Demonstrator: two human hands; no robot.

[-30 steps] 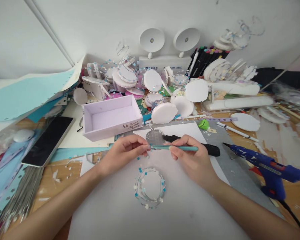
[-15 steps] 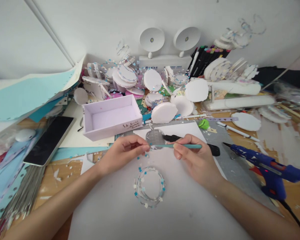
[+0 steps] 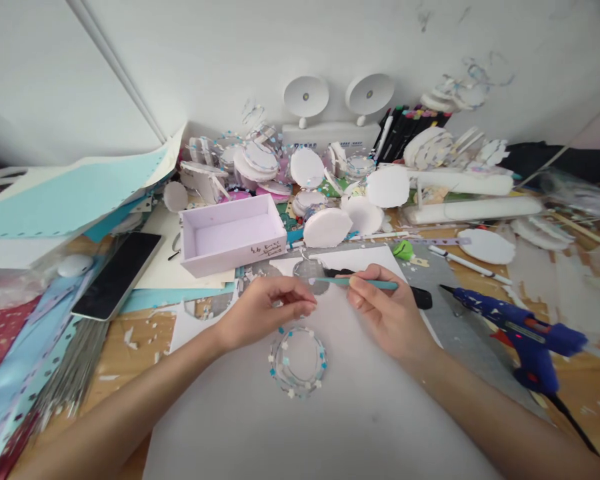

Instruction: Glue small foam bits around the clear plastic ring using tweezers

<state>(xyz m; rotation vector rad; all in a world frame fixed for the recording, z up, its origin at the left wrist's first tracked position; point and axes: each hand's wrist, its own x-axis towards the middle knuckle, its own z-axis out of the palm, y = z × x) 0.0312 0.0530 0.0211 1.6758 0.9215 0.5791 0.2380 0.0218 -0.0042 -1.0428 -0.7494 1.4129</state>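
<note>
My right hand (image 3: 385, 313) grips a slim teal tool (image 3: 363, 283) like a pen, its tip pointing left toward a clear round piece (image 3: 310, 273) lying on the white sheet (image 3: 330, 413). My left hand (image 3: 267, 308) is pinched shut just left of that tip; what it holds is too small to make out. Below both hands lies a clear ring (image 3: 297, 360) studded with small blue and white bits. A black marker (image 3: 420, 298) lies behind my right hand.
A blue glue gun (image 3: 520, 330) stands at the right. A lilac open box (image 3: 233, 233) sits behind the hands, a black phone (image 3: 117, 273) to the left. White foam discs (image 3: 327, 227), markers (image 3: 405, 127) and blue paper sheets (image 3: 65, 197) crowd the back and left.
The view has shifted, so everything sits a little lower and to the right. My left hand has moved away from the tool tip toward the ring; my right hand still holds the teal tool.
</note>
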